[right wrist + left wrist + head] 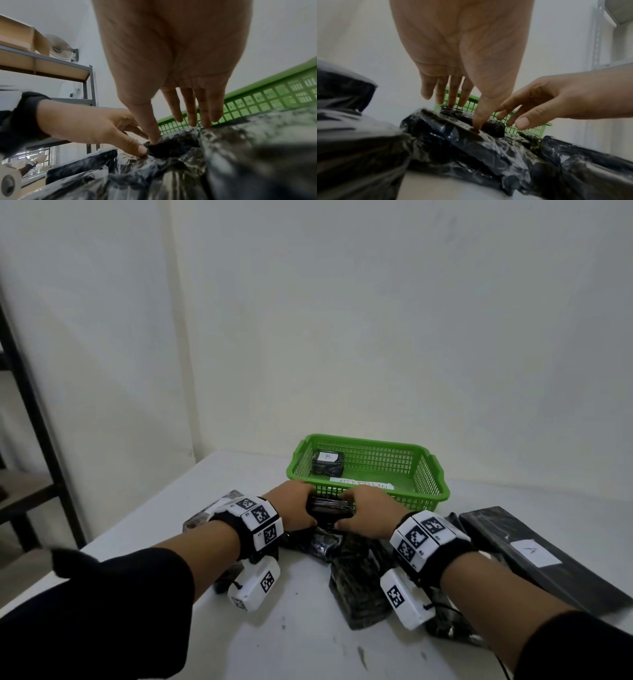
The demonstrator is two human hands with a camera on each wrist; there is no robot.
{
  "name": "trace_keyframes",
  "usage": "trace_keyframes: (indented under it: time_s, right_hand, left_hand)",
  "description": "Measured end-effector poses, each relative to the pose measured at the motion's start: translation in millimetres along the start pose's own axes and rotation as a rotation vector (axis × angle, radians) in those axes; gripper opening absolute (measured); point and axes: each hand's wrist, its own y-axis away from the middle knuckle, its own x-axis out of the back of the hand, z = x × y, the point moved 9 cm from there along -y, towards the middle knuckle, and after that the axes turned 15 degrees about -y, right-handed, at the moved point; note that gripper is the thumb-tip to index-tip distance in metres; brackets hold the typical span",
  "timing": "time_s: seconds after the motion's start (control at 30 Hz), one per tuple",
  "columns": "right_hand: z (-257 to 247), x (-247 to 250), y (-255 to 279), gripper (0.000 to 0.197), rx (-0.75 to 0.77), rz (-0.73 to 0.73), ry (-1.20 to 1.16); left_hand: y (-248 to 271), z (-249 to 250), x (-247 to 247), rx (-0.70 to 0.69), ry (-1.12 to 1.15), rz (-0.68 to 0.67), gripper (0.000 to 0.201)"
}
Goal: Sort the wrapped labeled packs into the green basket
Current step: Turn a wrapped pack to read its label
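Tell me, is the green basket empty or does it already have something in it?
Not empty: the green basket holds one wrapped pack labelled B and a white paper label.

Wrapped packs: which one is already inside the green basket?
The small black pack labeled B, lying in the back left corner of the green basket. The others, including the long pack labeled A, lie on the table outside it.

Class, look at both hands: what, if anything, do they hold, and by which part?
Both hold one small black wrapped pack by its ends: the left hand at its left end, the right hand at its right, beside the green basket.
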Motion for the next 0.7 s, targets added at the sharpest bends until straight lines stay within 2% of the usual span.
trace_keyframes:
  time_s: [0.17, 0.43, 0.57, 0.7]
  right_hand:
    - [16, -7, -10, 0.051, -0.059, -0.036, -0.025]
    - [28, -11, -19, 0.061, -0.061, -0.039, -0.053]
    - [31, -9, -20, 0.065, -0.047, -0.012, -0.090]
    - [38, 0, -15, 0.071, -0.003, 0.055, -0.228]
  left_hand:
    - [-9, -5, -10, 0.054, 0.029, -0.011, 0.054]
    - [-14, -12, -17, 0.091, 0.036, -0.023, 0.063]
    - [-9, -7, -10, 0.049, 0.073, -0.001, 0.052]
    - [-2, -11, 6, 0.007, 0.230, 0.127, 0.044]
